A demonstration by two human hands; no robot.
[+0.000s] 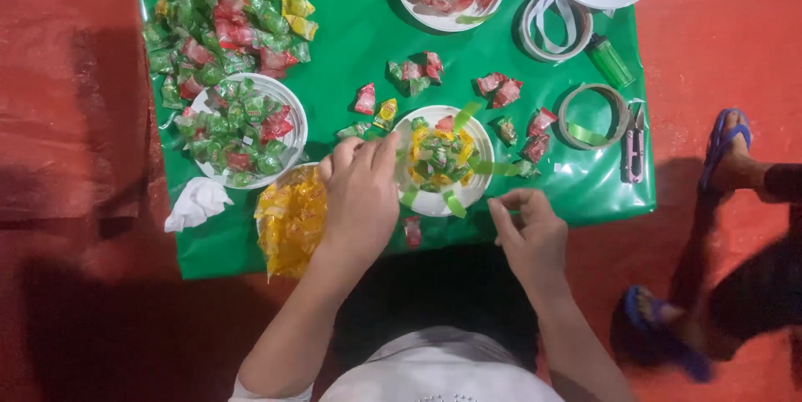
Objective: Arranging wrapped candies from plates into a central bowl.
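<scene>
Head view: left hand [361, 193] pinching at round white plastic plate [483, 187] of wrapped candies [437, 158]; right hand [528, 231] fingertips pressed together beside it

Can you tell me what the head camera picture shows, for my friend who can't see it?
Seen from above, a person's left hand touches a white plate of wrapped candies ringed with green strips, while the right hand pinches something small beside it. Around them on the green sheet lie more candy plates, tape rolls and a lighter.
</scene>
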